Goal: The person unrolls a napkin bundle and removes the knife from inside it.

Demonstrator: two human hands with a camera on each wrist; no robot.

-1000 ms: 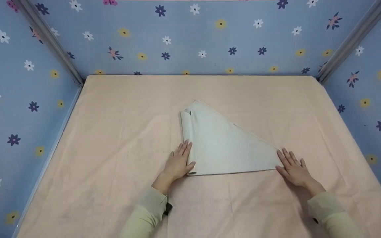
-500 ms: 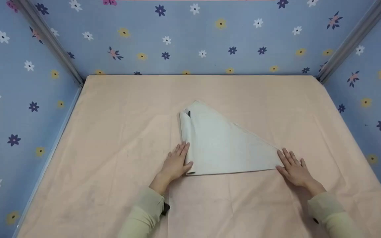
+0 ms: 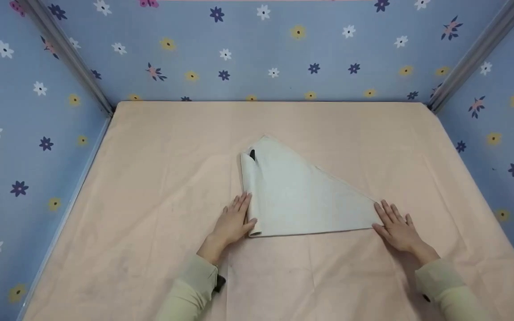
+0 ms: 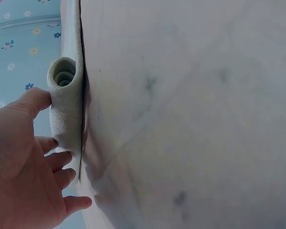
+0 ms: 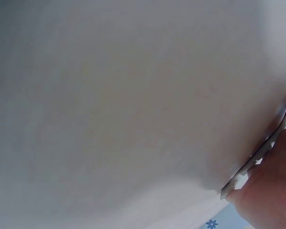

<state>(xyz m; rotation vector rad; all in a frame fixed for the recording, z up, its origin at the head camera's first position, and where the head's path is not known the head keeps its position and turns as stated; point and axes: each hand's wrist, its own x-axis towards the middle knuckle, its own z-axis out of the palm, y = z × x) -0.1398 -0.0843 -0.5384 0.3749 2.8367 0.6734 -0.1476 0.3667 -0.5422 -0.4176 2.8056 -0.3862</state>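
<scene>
Pale-green, wedge-shaped folded cloth: rolled edge & L hand (fingers extended, touching it) slightly farther left vs. earlier; R hand unmoved, fingers slightly spread, touching narrow end.

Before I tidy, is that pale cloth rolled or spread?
Partly rolled: one edge of the pale cloth coils at the left hand; the rest lies flat.

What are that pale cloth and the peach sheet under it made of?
The cloth: probably towelling, matte; its rolled side looks nubbly in the left wrist view. Fibre unclear. The sheet: seemingly thin, smooth fabric with a dull finish, judging by its soft creases.
</scene>
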